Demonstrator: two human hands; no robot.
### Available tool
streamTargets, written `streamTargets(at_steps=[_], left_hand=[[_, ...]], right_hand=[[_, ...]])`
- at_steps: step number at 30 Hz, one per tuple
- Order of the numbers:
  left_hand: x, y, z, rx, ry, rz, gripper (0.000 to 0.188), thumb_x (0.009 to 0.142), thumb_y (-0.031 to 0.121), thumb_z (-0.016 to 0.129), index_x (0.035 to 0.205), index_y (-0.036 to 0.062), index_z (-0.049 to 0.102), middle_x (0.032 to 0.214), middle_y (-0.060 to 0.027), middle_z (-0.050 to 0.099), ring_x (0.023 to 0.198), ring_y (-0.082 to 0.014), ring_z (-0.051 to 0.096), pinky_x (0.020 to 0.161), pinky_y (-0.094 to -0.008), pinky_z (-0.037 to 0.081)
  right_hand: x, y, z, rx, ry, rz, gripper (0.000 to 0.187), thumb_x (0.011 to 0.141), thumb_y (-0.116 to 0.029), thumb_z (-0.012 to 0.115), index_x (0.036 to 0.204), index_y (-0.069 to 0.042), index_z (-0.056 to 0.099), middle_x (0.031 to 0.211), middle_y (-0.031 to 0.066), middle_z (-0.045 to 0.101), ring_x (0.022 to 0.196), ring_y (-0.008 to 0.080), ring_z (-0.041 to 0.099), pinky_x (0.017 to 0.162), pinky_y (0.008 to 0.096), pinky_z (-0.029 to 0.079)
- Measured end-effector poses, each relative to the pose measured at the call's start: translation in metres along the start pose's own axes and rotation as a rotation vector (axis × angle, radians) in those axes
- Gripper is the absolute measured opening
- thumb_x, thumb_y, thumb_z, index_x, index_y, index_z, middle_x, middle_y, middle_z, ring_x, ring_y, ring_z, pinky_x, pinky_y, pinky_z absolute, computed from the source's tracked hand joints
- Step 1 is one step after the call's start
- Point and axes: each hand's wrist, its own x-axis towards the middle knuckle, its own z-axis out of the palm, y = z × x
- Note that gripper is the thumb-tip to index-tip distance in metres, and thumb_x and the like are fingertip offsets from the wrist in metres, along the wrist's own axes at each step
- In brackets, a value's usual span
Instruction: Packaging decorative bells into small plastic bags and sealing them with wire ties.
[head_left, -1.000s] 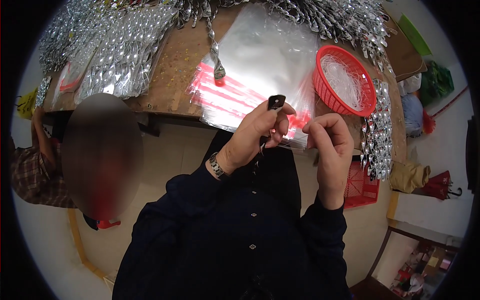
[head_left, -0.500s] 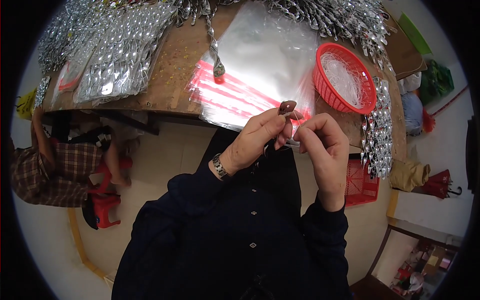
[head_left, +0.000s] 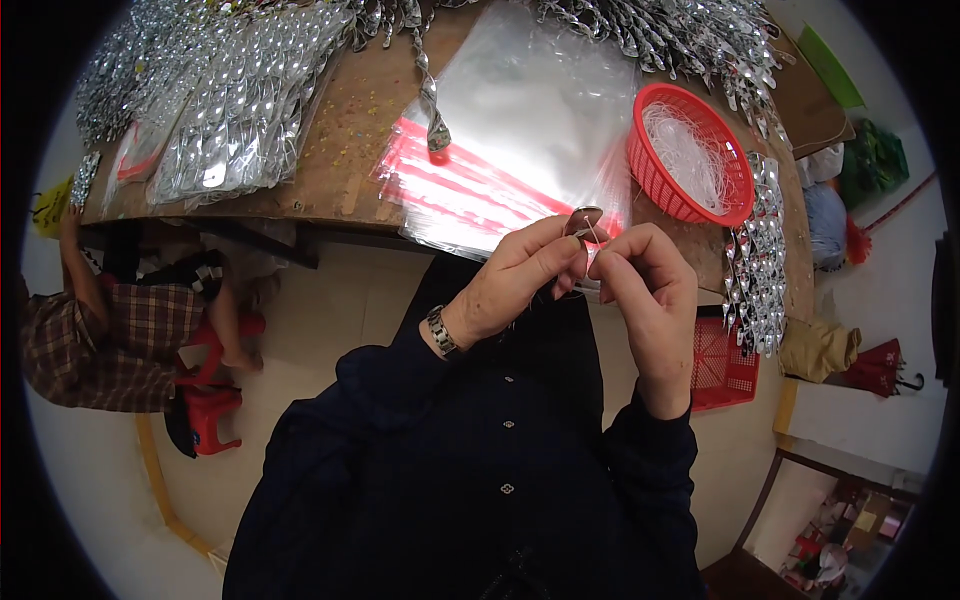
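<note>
Brought left hand (head_left: 530, 268) and right hand (head_left: 648, 285) closer together since a second ago. Pinching dark shiny strip (head_left: 583, 214) between curled left thumb and fingers, with end jutting just beside right fingertips. Nipping pale thread (head_left: 592, 230) in closed right fingertips; cannot tell whether knotted.

The strip (head_left: 586, 214) – dark, glossy, tilted – pokes out beyond the left hand (head_left: 512, 278); a thin, pale thread (head_left: 593, 229) runs between it and the right hand (head_left: 652, 300).
</note>
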Motion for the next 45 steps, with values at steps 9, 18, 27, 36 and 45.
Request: streamTargets(at_steps=[9, 18, 27, 36, 45], left_hand=[[-0.001, -0.002, -0.001, 0.008, -0.025, -0.017, 0.04, 0.1, 0.022, 0.044, 0.132, -0.0018, 0.046, 0.087, -0.0019, 0.054, 0.076, -0.009, 0.05, 0.068, -0.0223, 0.043], [-0.003, -0.004, 0.002, 0.014, 0.004, -0.006, 0.034, 0.099, 0.025, 0.049, 0.123, 0.0012, 0.054, 0.089, 0.0027, 0.056, 0.075, -0.0034, 0.049, 0.066, -0.0183, 0.044], [-0.004, 0.0, 0.007, 0.11, -0.052, -0.026, 0.036, 0.098, 0.022, 0.048, 0.126, -0.0001, 0.05, 0.09, -0.001, 0.056, 0.077, -0.0069, 0.051, 0.069, -0.0215, 0.044], [-0.001, 0.0, 0.013, 0.174, -0.109, 0.031, 0.028, 0.096, 0.016, 0.05, 0.118, -0.0009, 0.054, 0.09, -0.0011, 0.056, 0.075, -0.007, 0.051, 0.068, -0.0212, 0.044], [-0.002, -0.003, 0.013, 0.311, -0.122, 0.088, 0.019, 0.094, 0.015, 0.053, 0.106, 0.0004, 0.058, 0.085, -0.0025, 0.052, 0.076, -0.0096, 0.047, 0.07, -0.0241, 0.041]], right_hand=[[0.0, 0.003, -0.001, 0.0, 0.024, -0.003, 0.005, 0.088, -0.006, 0.056, 0.084, -0.003, 0.056, 0.076, -0.0024, 0.054, 0.067, 0.004, 0.048, 0.061, 0.0185, 0.039], [0.0, 0.004, -0.001, -0.006, 0.026, 0.006, 0.005, 0.088, -0.006, 0.056, 0.084, -0.003, 0.055, 0.076, -0.002, 0.055, 0.067, 0.0041, 0.048, 0.061, 0.0187, 0.038], [0.0, 0.006, -0.004, -0.077, 0.067, 0.0, 0.004, 0.089, -0.005, 0.059, 0.086, -0.003, 0.056, 0.077, -0.0029, 0.055, 0.068, 0.003, 0.049, 0.06, 0.0173, 0.039], [-0.003, 0.003, -0.004, -0.026, 0.146, -0.067, 0.007, 0.089, -0.003, 0.06, 0.095, -0.002, 0.056, 0.083, -0.0008, 0.059, 0.072, 0.0037, 0.052, 0.061, 0.0176, 0.041], [-0.007, 0.001, -0.016, -0.183, 0.109, -0.051, 0.009, 0.089, -0.005, 0.06, 0.098, -0.001, 0.059, 0.082, -0.002, 0.06, 0.069, 0.0026, 0.051, 0.06, 0.016, 0.038]])
